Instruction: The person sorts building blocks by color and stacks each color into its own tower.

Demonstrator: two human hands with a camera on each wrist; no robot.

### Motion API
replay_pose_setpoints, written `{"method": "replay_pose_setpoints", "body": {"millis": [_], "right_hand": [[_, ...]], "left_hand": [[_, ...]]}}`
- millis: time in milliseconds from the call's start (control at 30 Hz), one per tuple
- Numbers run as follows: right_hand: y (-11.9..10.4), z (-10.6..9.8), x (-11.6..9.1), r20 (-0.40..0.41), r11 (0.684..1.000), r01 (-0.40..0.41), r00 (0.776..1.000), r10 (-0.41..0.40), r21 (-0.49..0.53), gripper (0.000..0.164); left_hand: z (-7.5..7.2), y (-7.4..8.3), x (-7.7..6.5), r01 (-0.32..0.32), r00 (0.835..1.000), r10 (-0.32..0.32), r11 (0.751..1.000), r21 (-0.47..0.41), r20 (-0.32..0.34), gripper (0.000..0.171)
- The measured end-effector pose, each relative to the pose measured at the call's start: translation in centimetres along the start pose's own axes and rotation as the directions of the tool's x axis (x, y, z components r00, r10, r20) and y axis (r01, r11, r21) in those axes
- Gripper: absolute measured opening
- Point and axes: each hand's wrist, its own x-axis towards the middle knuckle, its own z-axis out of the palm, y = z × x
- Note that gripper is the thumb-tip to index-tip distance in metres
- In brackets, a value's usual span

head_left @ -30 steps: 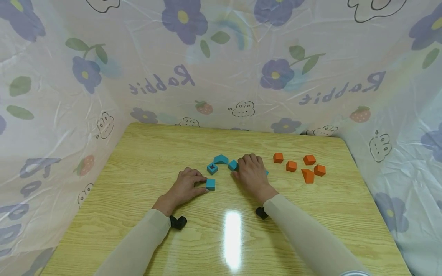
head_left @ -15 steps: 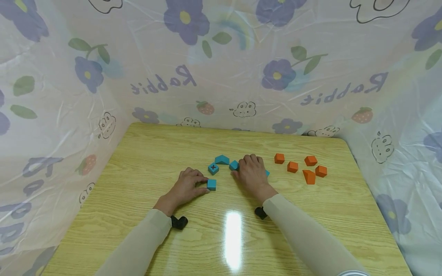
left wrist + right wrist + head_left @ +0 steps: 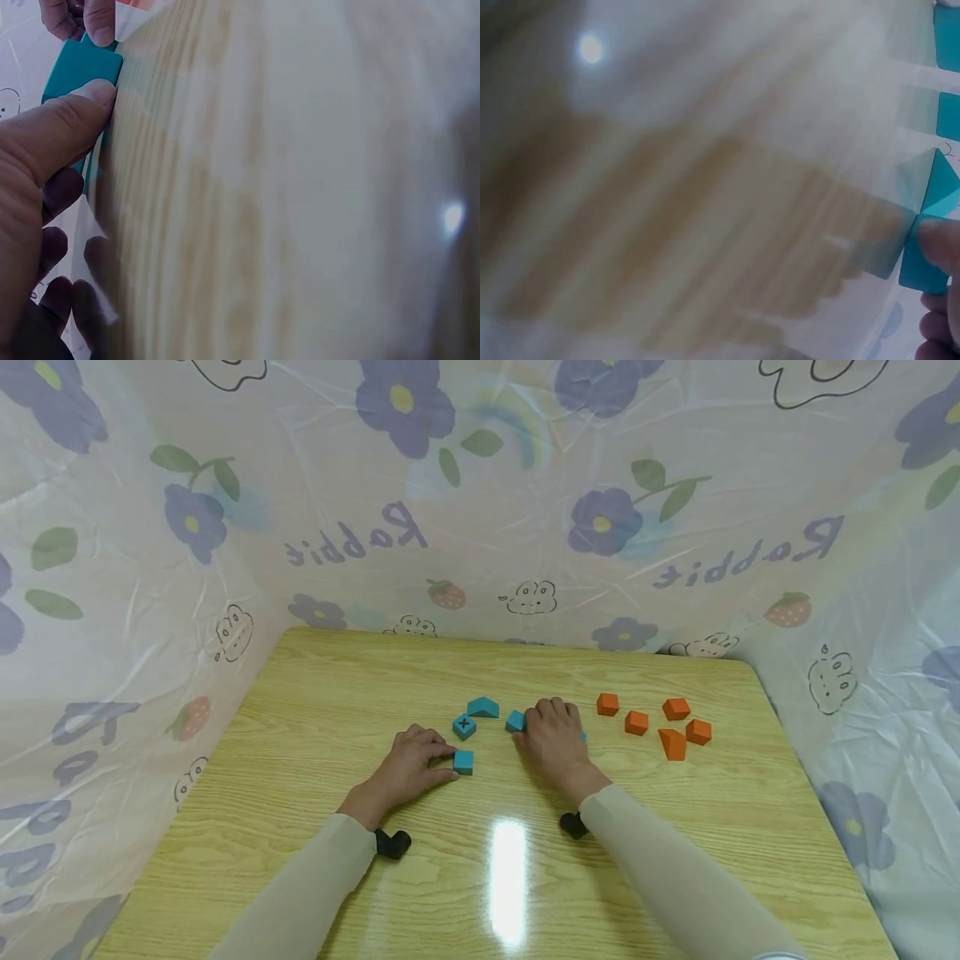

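In the head view my left hand [image 3: 408, 768] pinches a blue cube [image 3: 463, 762] between thumb and forefinger on the table. The left wrist view shows the thumb pressed to this cube [image 3: 86, 67]. To the right, my right hand [image 3: 555, 739] grips another blue cube [image 3: 515, 721], partly hidden by its fingers. In the right wrist view its thumb [image 3: 939, 244] lies on that cube [image 3: 922, 270]. Behind and between the hands sit a blue cube marked with a cross [image 3: 464, 727] and a blue triangular block [image 3: 483, 707]. A blue piece [image 3: 583, 736] peeks out beyond the right hand.
Several orange blocks [image 3: 637, 722] lie to the right of the right hand, one of them a wedge [image 3: 673, 745]. The wooden table [image 3: 337, 685] is bordered by a patterned cloth [image 3: 480, 552] at the back and both sides.
The right hand has shifted slightly rightward with its cube, widening the gap to the triangular block. The left hand and its cube have edged a little to the right. The orange blocks stay put.
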Motion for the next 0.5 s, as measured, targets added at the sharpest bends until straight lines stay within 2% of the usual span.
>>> {"method": "replay_pose_setpoints", "body": {"millis": [167, 433, 500], "right_hand": [[0.5, 0.1, -0.5, -0.033, 1.000, 0.019, 0.999, -0.019, 0.003, 0.034], [0.9, 0.2, -1.8, -0.139, 0.997, 0.058, 0.989, -0.049, 0.060, 0.023], [0.8, 0.0, -2.2, -0.143, 0.995, 0.070, 0.988, -0.059, 0.072, 0.023]], "left_hand": [[0.1, 0.1, 0.1, 0.006, 1.000, -0.006, 1.000, 0.004, 0.006, 0.040], [0.1, 0.3, 0.2, -0.004, 1.000, 0.004, 1.000, 0.007, 0.010, 0.041], [0.2, 0.4, 0.3, -0.008, 1.000, 0.008, 1.000, 0.012, 0.011, 0.041]]}}
